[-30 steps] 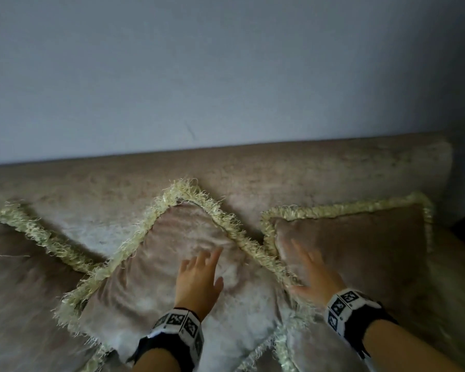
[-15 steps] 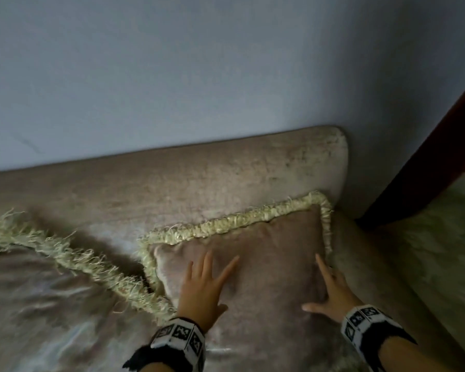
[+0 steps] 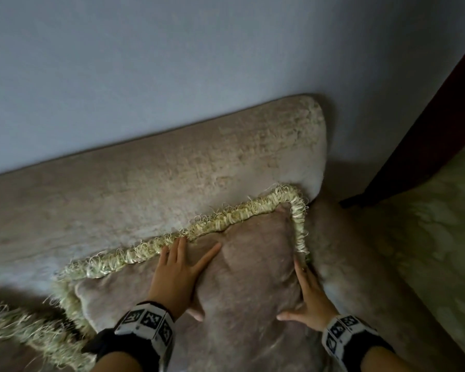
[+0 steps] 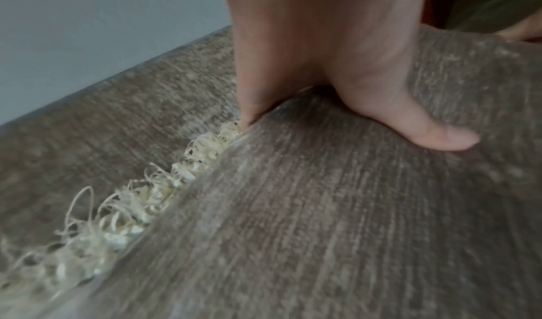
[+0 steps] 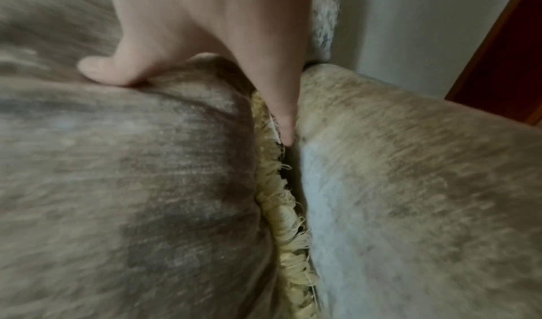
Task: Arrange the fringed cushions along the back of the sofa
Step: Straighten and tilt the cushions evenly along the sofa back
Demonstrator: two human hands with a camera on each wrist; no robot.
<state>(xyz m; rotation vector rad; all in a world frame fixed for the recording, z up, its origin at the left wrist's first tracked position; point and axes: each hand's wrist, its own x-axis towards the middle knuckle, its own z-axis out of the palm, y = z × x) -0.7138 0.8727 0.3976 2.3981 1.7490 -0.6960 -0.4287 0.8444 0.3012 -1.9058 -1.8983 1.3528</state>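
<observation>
A beige velvet cushion (image 3: 253, 264) with pale yellow fringe (image 3: 226, 221) leans against the sofa back (image 3: 159, 183) at the sofa's right end. My left hand (image 3: 177, 275) lies flat on its face, fingers straight, fingertips by the top fringe (image 4: 132, 208). My right hand (image 3: 309, 296) sits at the cushion's right edge. Its thumb rests on the cushion face (image 5: 132, 173), and its fingers reach down between the side fringe (image 5: 287, 219) and the armrest (image 5: 410, 185). Another cushion's fringe (image 3: 24, 331) shows at the lower left.
A grey-blue wall (image 3: 172, 63) rises behind the sofa. The padded armrest (image 3: 346, 264) bounds the cushion on the right. Beyond it stand a dark red wooden panel (image 3: 440, 116) and a pale patterned surface (image 3: 440, 251).
Both hands left the middle cushion and moved right onto the end cushion. Since then the left hand slid up to the top fringe and the right hand settled at the right edge.
</observation>
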